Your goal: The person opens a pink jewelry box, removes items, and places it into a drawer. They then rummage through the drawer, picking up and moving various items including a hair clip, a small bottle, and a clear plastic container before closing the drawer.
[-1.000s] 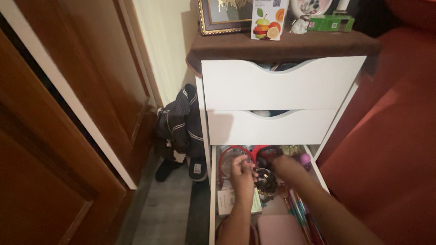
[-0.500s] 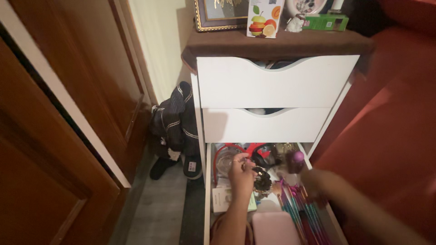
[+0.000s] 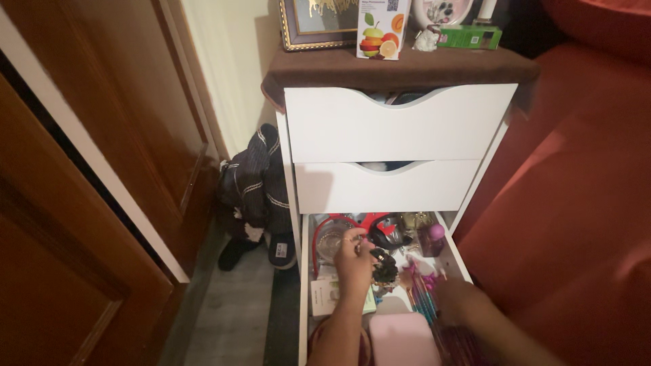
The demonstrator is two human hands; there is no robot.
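Three white drawers (image 3: 400,122), two hands (image 3: 354,261), one pink case (image 3: 403,339).

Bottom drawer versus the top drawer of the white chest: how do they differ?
The bottom drawer is pulled out, its cluttered contents exposed; the top drawer is pushed in, showing only its front. Both hands, left hand and right hand, are in the bottom drawer, none at the top. Both are white.

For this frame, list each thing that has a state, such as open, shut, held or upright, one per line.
Bottom drawer: pulled open, full of small items.
Middle drawer: shut.
Top drawer: shut.
Left hand: in the bottom drawer, pinching a small item.
Right hand: low in the bottom drawer, grip unclear.
Carton: upright on top.
Wooden door: ajar.
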